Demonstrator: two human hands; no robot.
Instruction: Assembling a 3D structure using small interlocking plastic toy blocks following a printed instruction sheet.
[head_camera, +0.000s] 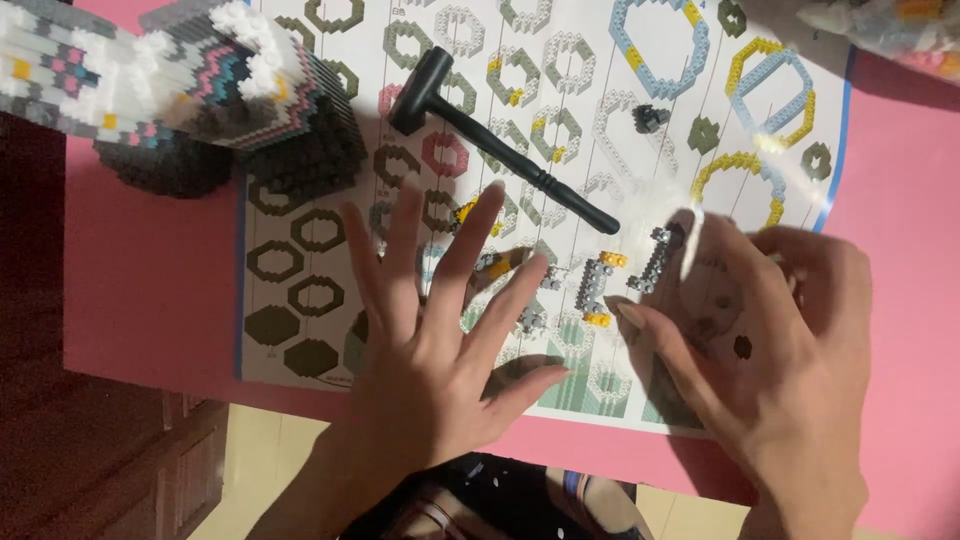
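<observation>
Nearest to me, both of my hands hover over the printed instruction sheet (300, 290) on the pink table (150, 300). My left hand (440, 330) is spread flat, fingers fanned wide and holding nothing, its fingertips just short of the small brick pieces. My right hand (770, 340) is open too, fingers loosely curved and gripping nothing, thumb tip close to the little brick assembly (598, 283).

That assembly lies between my hands on the sheet: short rows of tiny grey bricks with yellow bits at the ends, in a few separate strips, one darker strip (655, 258) just beside my right fingers.

Beyond them a black mallet (500, 135) lies slantwise across the sheet, head toward the far left. Farther still, at the far left corner, stands a large built model (200, 90) of white, grey, pink and black bricks. A blurred plastic bag (900, 30) sits at the far right.
</observation>
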